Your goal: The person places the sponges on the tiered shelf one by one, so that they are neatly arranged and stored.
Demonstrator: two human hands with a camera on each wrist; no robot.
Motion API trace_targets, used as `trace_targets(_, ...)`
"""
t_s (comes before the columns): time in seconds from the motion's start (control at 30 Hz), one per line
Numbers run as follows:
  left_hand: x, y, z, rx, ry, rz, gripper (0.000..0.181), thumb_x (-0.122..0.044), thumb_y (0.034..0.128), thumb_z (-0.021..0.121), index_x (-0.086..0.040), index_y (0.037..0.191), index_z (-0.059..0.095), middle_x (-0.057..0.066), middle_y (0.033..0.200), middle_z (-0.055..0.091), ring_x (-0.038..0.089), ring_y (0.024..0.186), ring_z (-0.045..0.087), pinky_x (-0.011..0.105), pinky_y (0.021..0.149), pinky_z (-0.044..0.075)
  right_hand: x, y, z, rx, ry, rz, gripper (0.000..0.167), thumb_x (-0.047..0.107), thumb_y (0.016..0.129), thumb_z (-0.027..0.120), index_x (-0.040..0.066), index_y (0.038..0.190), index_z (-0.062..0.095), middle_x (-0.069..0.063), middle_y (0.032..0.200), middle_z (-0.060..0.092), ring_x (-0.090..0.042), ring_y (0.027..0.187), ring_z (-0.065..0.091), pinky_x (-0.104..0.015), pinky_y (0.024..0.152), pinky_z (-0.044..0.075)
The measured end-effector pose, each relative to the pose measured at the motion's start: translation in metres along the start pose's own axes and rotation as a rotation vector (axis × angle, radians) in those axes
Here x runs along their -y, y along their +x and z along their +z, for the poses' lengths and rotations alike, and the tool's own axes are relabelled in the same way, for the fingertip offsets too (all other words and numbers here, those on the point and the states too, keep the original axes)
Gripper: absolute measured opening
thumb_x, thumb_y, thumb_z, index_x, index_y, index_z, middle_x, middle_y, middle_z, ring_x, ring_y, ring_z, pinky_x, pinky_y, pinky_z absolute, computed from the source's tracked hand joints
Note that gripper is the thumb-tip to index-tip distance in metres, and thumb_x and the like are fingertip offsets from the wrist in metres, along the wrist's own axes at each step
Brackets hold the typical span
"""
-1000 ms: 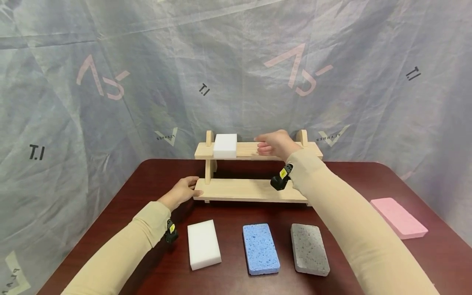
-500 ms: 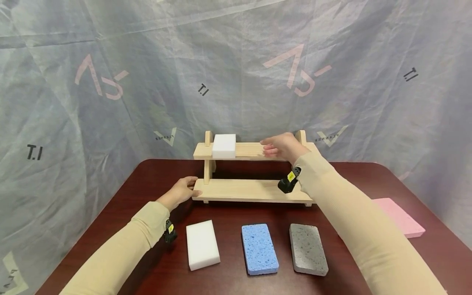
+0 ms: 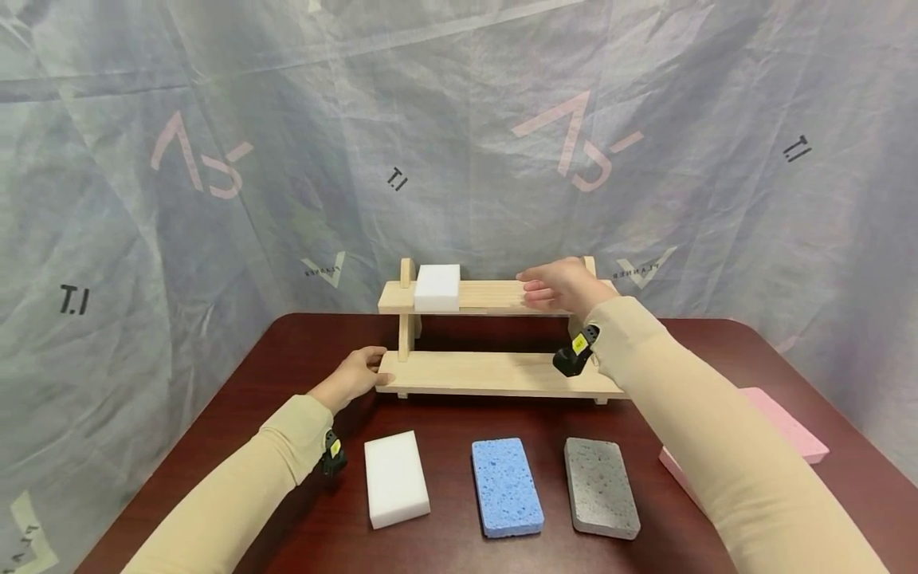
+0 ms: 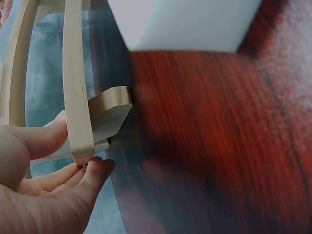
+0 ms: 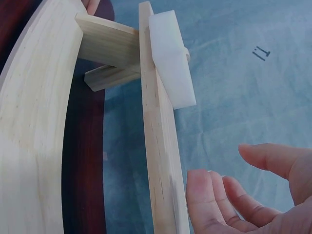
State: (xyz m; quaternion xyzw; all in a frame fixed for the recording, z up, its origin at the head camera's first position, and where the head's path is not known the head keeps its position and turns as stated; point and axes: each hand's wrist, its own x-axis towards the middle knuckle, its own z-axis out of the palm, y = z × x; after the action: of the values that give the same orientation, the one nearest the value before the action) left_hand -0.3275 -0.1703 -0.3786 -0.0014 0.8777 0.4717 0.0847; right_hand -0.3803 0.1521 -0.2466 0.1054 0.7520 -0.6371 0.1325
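A two-tier wooden shelf [image 3: 502, 373] stands on the table. My left hand [image 3: 356, 375] grips the left end of its lower board, thumb on one face and fingertips on the other in the left wrist view. A white sponge block [image 3: 437, 288] lies on the left part of the upper board [image 3: 491, 295]. Over the right part of that board is my right hand [image 3: 562, 285]. It holds nothing; in the right wrist view its thumb and fingers are apart, and the white block [image 5: 170, 58] is beyond them.
In front of the shelf lie a second white sponge block [image 3: 397, 478], a blue sponge [image 3: 507, 486] and a grey sponge [image 3: 601, 486]. Pink sponge [image 3: 792, 430] shows on both sides of the right sleeve, which hides part of it. A grey curtain [image 3: 459, 159] hangs behind the table.
My right hand has moved a little to the right along the upper board, away from the white block. The left hand keeps its grip on the shelf.
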Motion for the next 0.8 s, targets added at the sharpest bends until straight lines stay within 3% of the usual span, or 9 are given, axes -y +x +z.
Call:
trace_targets(0.2, 0.000, 0.001, 0.000, -0.001, 0.017, -0.005, 0.064, -0.003, 0.0927, 0.063, 0.002, 0.149, 0.032, 0.025, 0.148, 0.038, 0.038, 0.134, 0.042, 0.047, 0.104, 0.043, -0.002, -0.004, -0.006, 0.002, -0.058, -0.012, 0.056, 0.015, 0.094, 0.062, 0.000, 0.143, 0.041, -0.018, 0.133, 0.052, -0.020, 0.096, 0.066, -0.032, 0.096, 0.052)
trace_targets(0.37, -0.002, 0.001, -0.001, -0.002, 0.036, -0.012, 0.065, -0.005, 0.0930, 0.064, 0.000, 0.149, 0.032, 0.025, 0.147, 0.040, 0.037, 0.134, 0.043, 0.048, 0.104, 0.043, -0.005, -0.008, -0.013, 0.021, -0.070, -0.016, 0.056, 0.016, 0.095, 0.061, 0.001, 0.145, 0.040, -0.020, 0.140, 0.049, -0.025, 0.112, 0.061, -0.032, 0.099, 0.050)
trace_targets(0.6, -0.003, 0.000, -0.001, -0.005, 0.036, -0.014, 0.065, -0.005, 0.0924, 0.064, 0.001, 0.149, 0.033, 0.025, 0.145, 0.042, 0.037, 0.133, 0.044, 0.047, 0.104, 0.043, -0.005, -0.006, -0.019, -0.021, -0.070, 0.009, 0.070, 0.014, 0.093, 0.063, 0.002, 0.151, 0.025, -0.010, 0.110, 0.059, -0.011, 0.073, 0.067, -0.032, 0.095, 0.052)
trace_targets(0.7, -0.004, 0.000, -0.001, -0.009, 0.046, -0.012, 0.064, -0.005, 0.0925, 0.064, 0.001, 0.148, 0.033, 0.026, 0.145, 0.042, 0.038, 0.132, 0.044, 0.048, 0.104, 0.043, -0.006, -0.007, -0.021, -0.025, -0.066, 0.001, 0.085, 0.014, 0.093, 0.064, 0.006, 0.156, 0.008, -0.009, 0.103, 0.061, -0.011, 0.071, 0.067, -0.033, 0.095, 0.052)
trace_targets(0.8, -0.004, 0.000, -0.001, -0.014, 0.051, -0.014, 0.064, -0.005, 0.0924, 0.064, 0.000, 0.148, 0.034, 0.025, 0.145, 0.042, 0.037, 0.132, 0.044, 0.047, 0.104, 0.043, -0.008, -0.008, -0.023, -0.026, -0.072, -0.008, 0.082, 0.014, 0.093, 0.064, 0.006, 0.156, 0.012, -0.007, 0.097, 0.063, -0.010, 0.070, 0.068, -0.033, 0.095, 0.053)
